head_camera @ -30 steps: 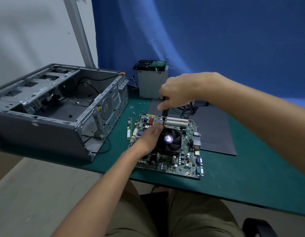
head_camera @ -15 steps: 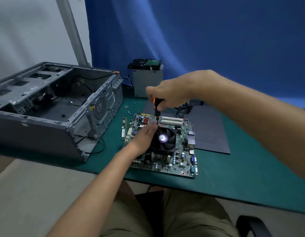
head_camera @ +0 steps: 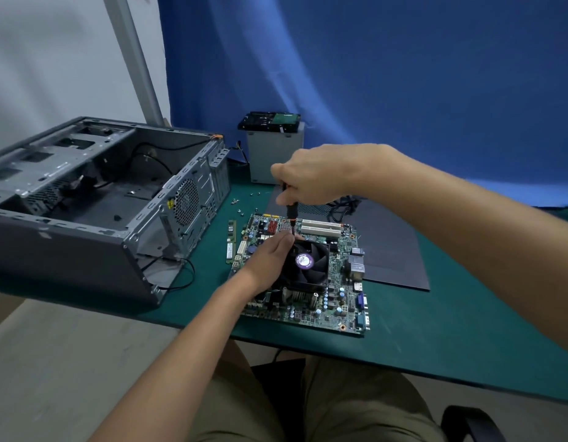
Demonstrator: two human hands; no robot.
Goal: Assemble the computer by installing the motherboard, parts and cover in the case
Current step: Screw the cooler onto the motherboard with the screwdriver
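The right hand [head_camera: 317,178] is curled around the handle of a black and orange screwdriver [head_camera: 291,213], holding it upright with the tip down at the far side of a fan [head_camera: 308,263]. The left hand [head_camera: 270,260] rests on the fan's left side. Its fingers lie fairly straight and close together, and the fingertips reach the screwdriver's tip. The two hands are close, one just above the other.

The fan sits on a green motherboard [head_camera: 340,303], which lies flat by the near edge of the green tabletop [head_camera: 451,339], about midway along it. A memory stick [head_camera: 231,242] lies just beside the board's left edge. A few small screws [head_camera: 234,201] are scattered beyond it.

The grey case [head_camera: 85,199] lies on its side at the left end of the tabletop, its open side up and loose black wires inside. A dark flat panel [head_camera: 394,247] lies right of the board, reaching toward the far edge, with a black cable [head_camera: 341,207] coiled on its far part. At the far edge stands a grey box [head_camera: 273,157] with a drive [head_camera: 270,121] on top. A blue backdrop [head_camera: 403,74] hangs behind.
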